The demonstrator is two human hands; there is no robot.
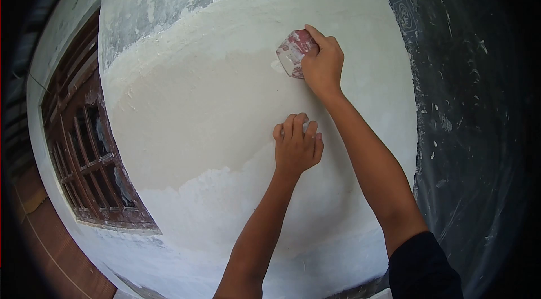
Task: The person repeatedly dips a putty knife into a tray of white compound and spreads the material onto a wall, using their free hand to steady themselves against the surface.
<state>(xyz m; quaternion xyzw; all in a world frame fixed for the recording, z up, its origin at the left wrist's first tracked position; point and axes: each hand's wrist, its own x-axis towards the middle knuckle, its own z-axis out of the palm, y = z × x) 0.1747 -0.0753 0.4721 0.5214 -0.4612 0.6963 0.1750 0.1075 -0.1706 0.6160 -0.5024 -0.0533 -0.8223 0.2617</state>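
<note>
My right hand point(325, 65) grips a putty scraper point(294, 54), a flat reddish blade smeared with whitish filler. Its face lies against or very close to the upper middle of the wall point(197, 102). A small pale dab of putty point(277, 66) shows at the scraper's left edge. Lower and to the left, my left hand point(297, 144) is closed, with its fingers curled toward the wall. Something whitish shows between those fingers, but I cannot make out what it is. Around both hands the wall carries a beige coat with lighter, brighter patches above and below.
At the left is a brown wooden window point(93, 152) with a slatted grille set in the wall. A rough grey-green band point(169, 3) runs along the top. Dark plastic sheeting point(462, 130) with white splashes hangs at the right. Reddish-brown tiles point(67, 254) lie lower left.
</note>
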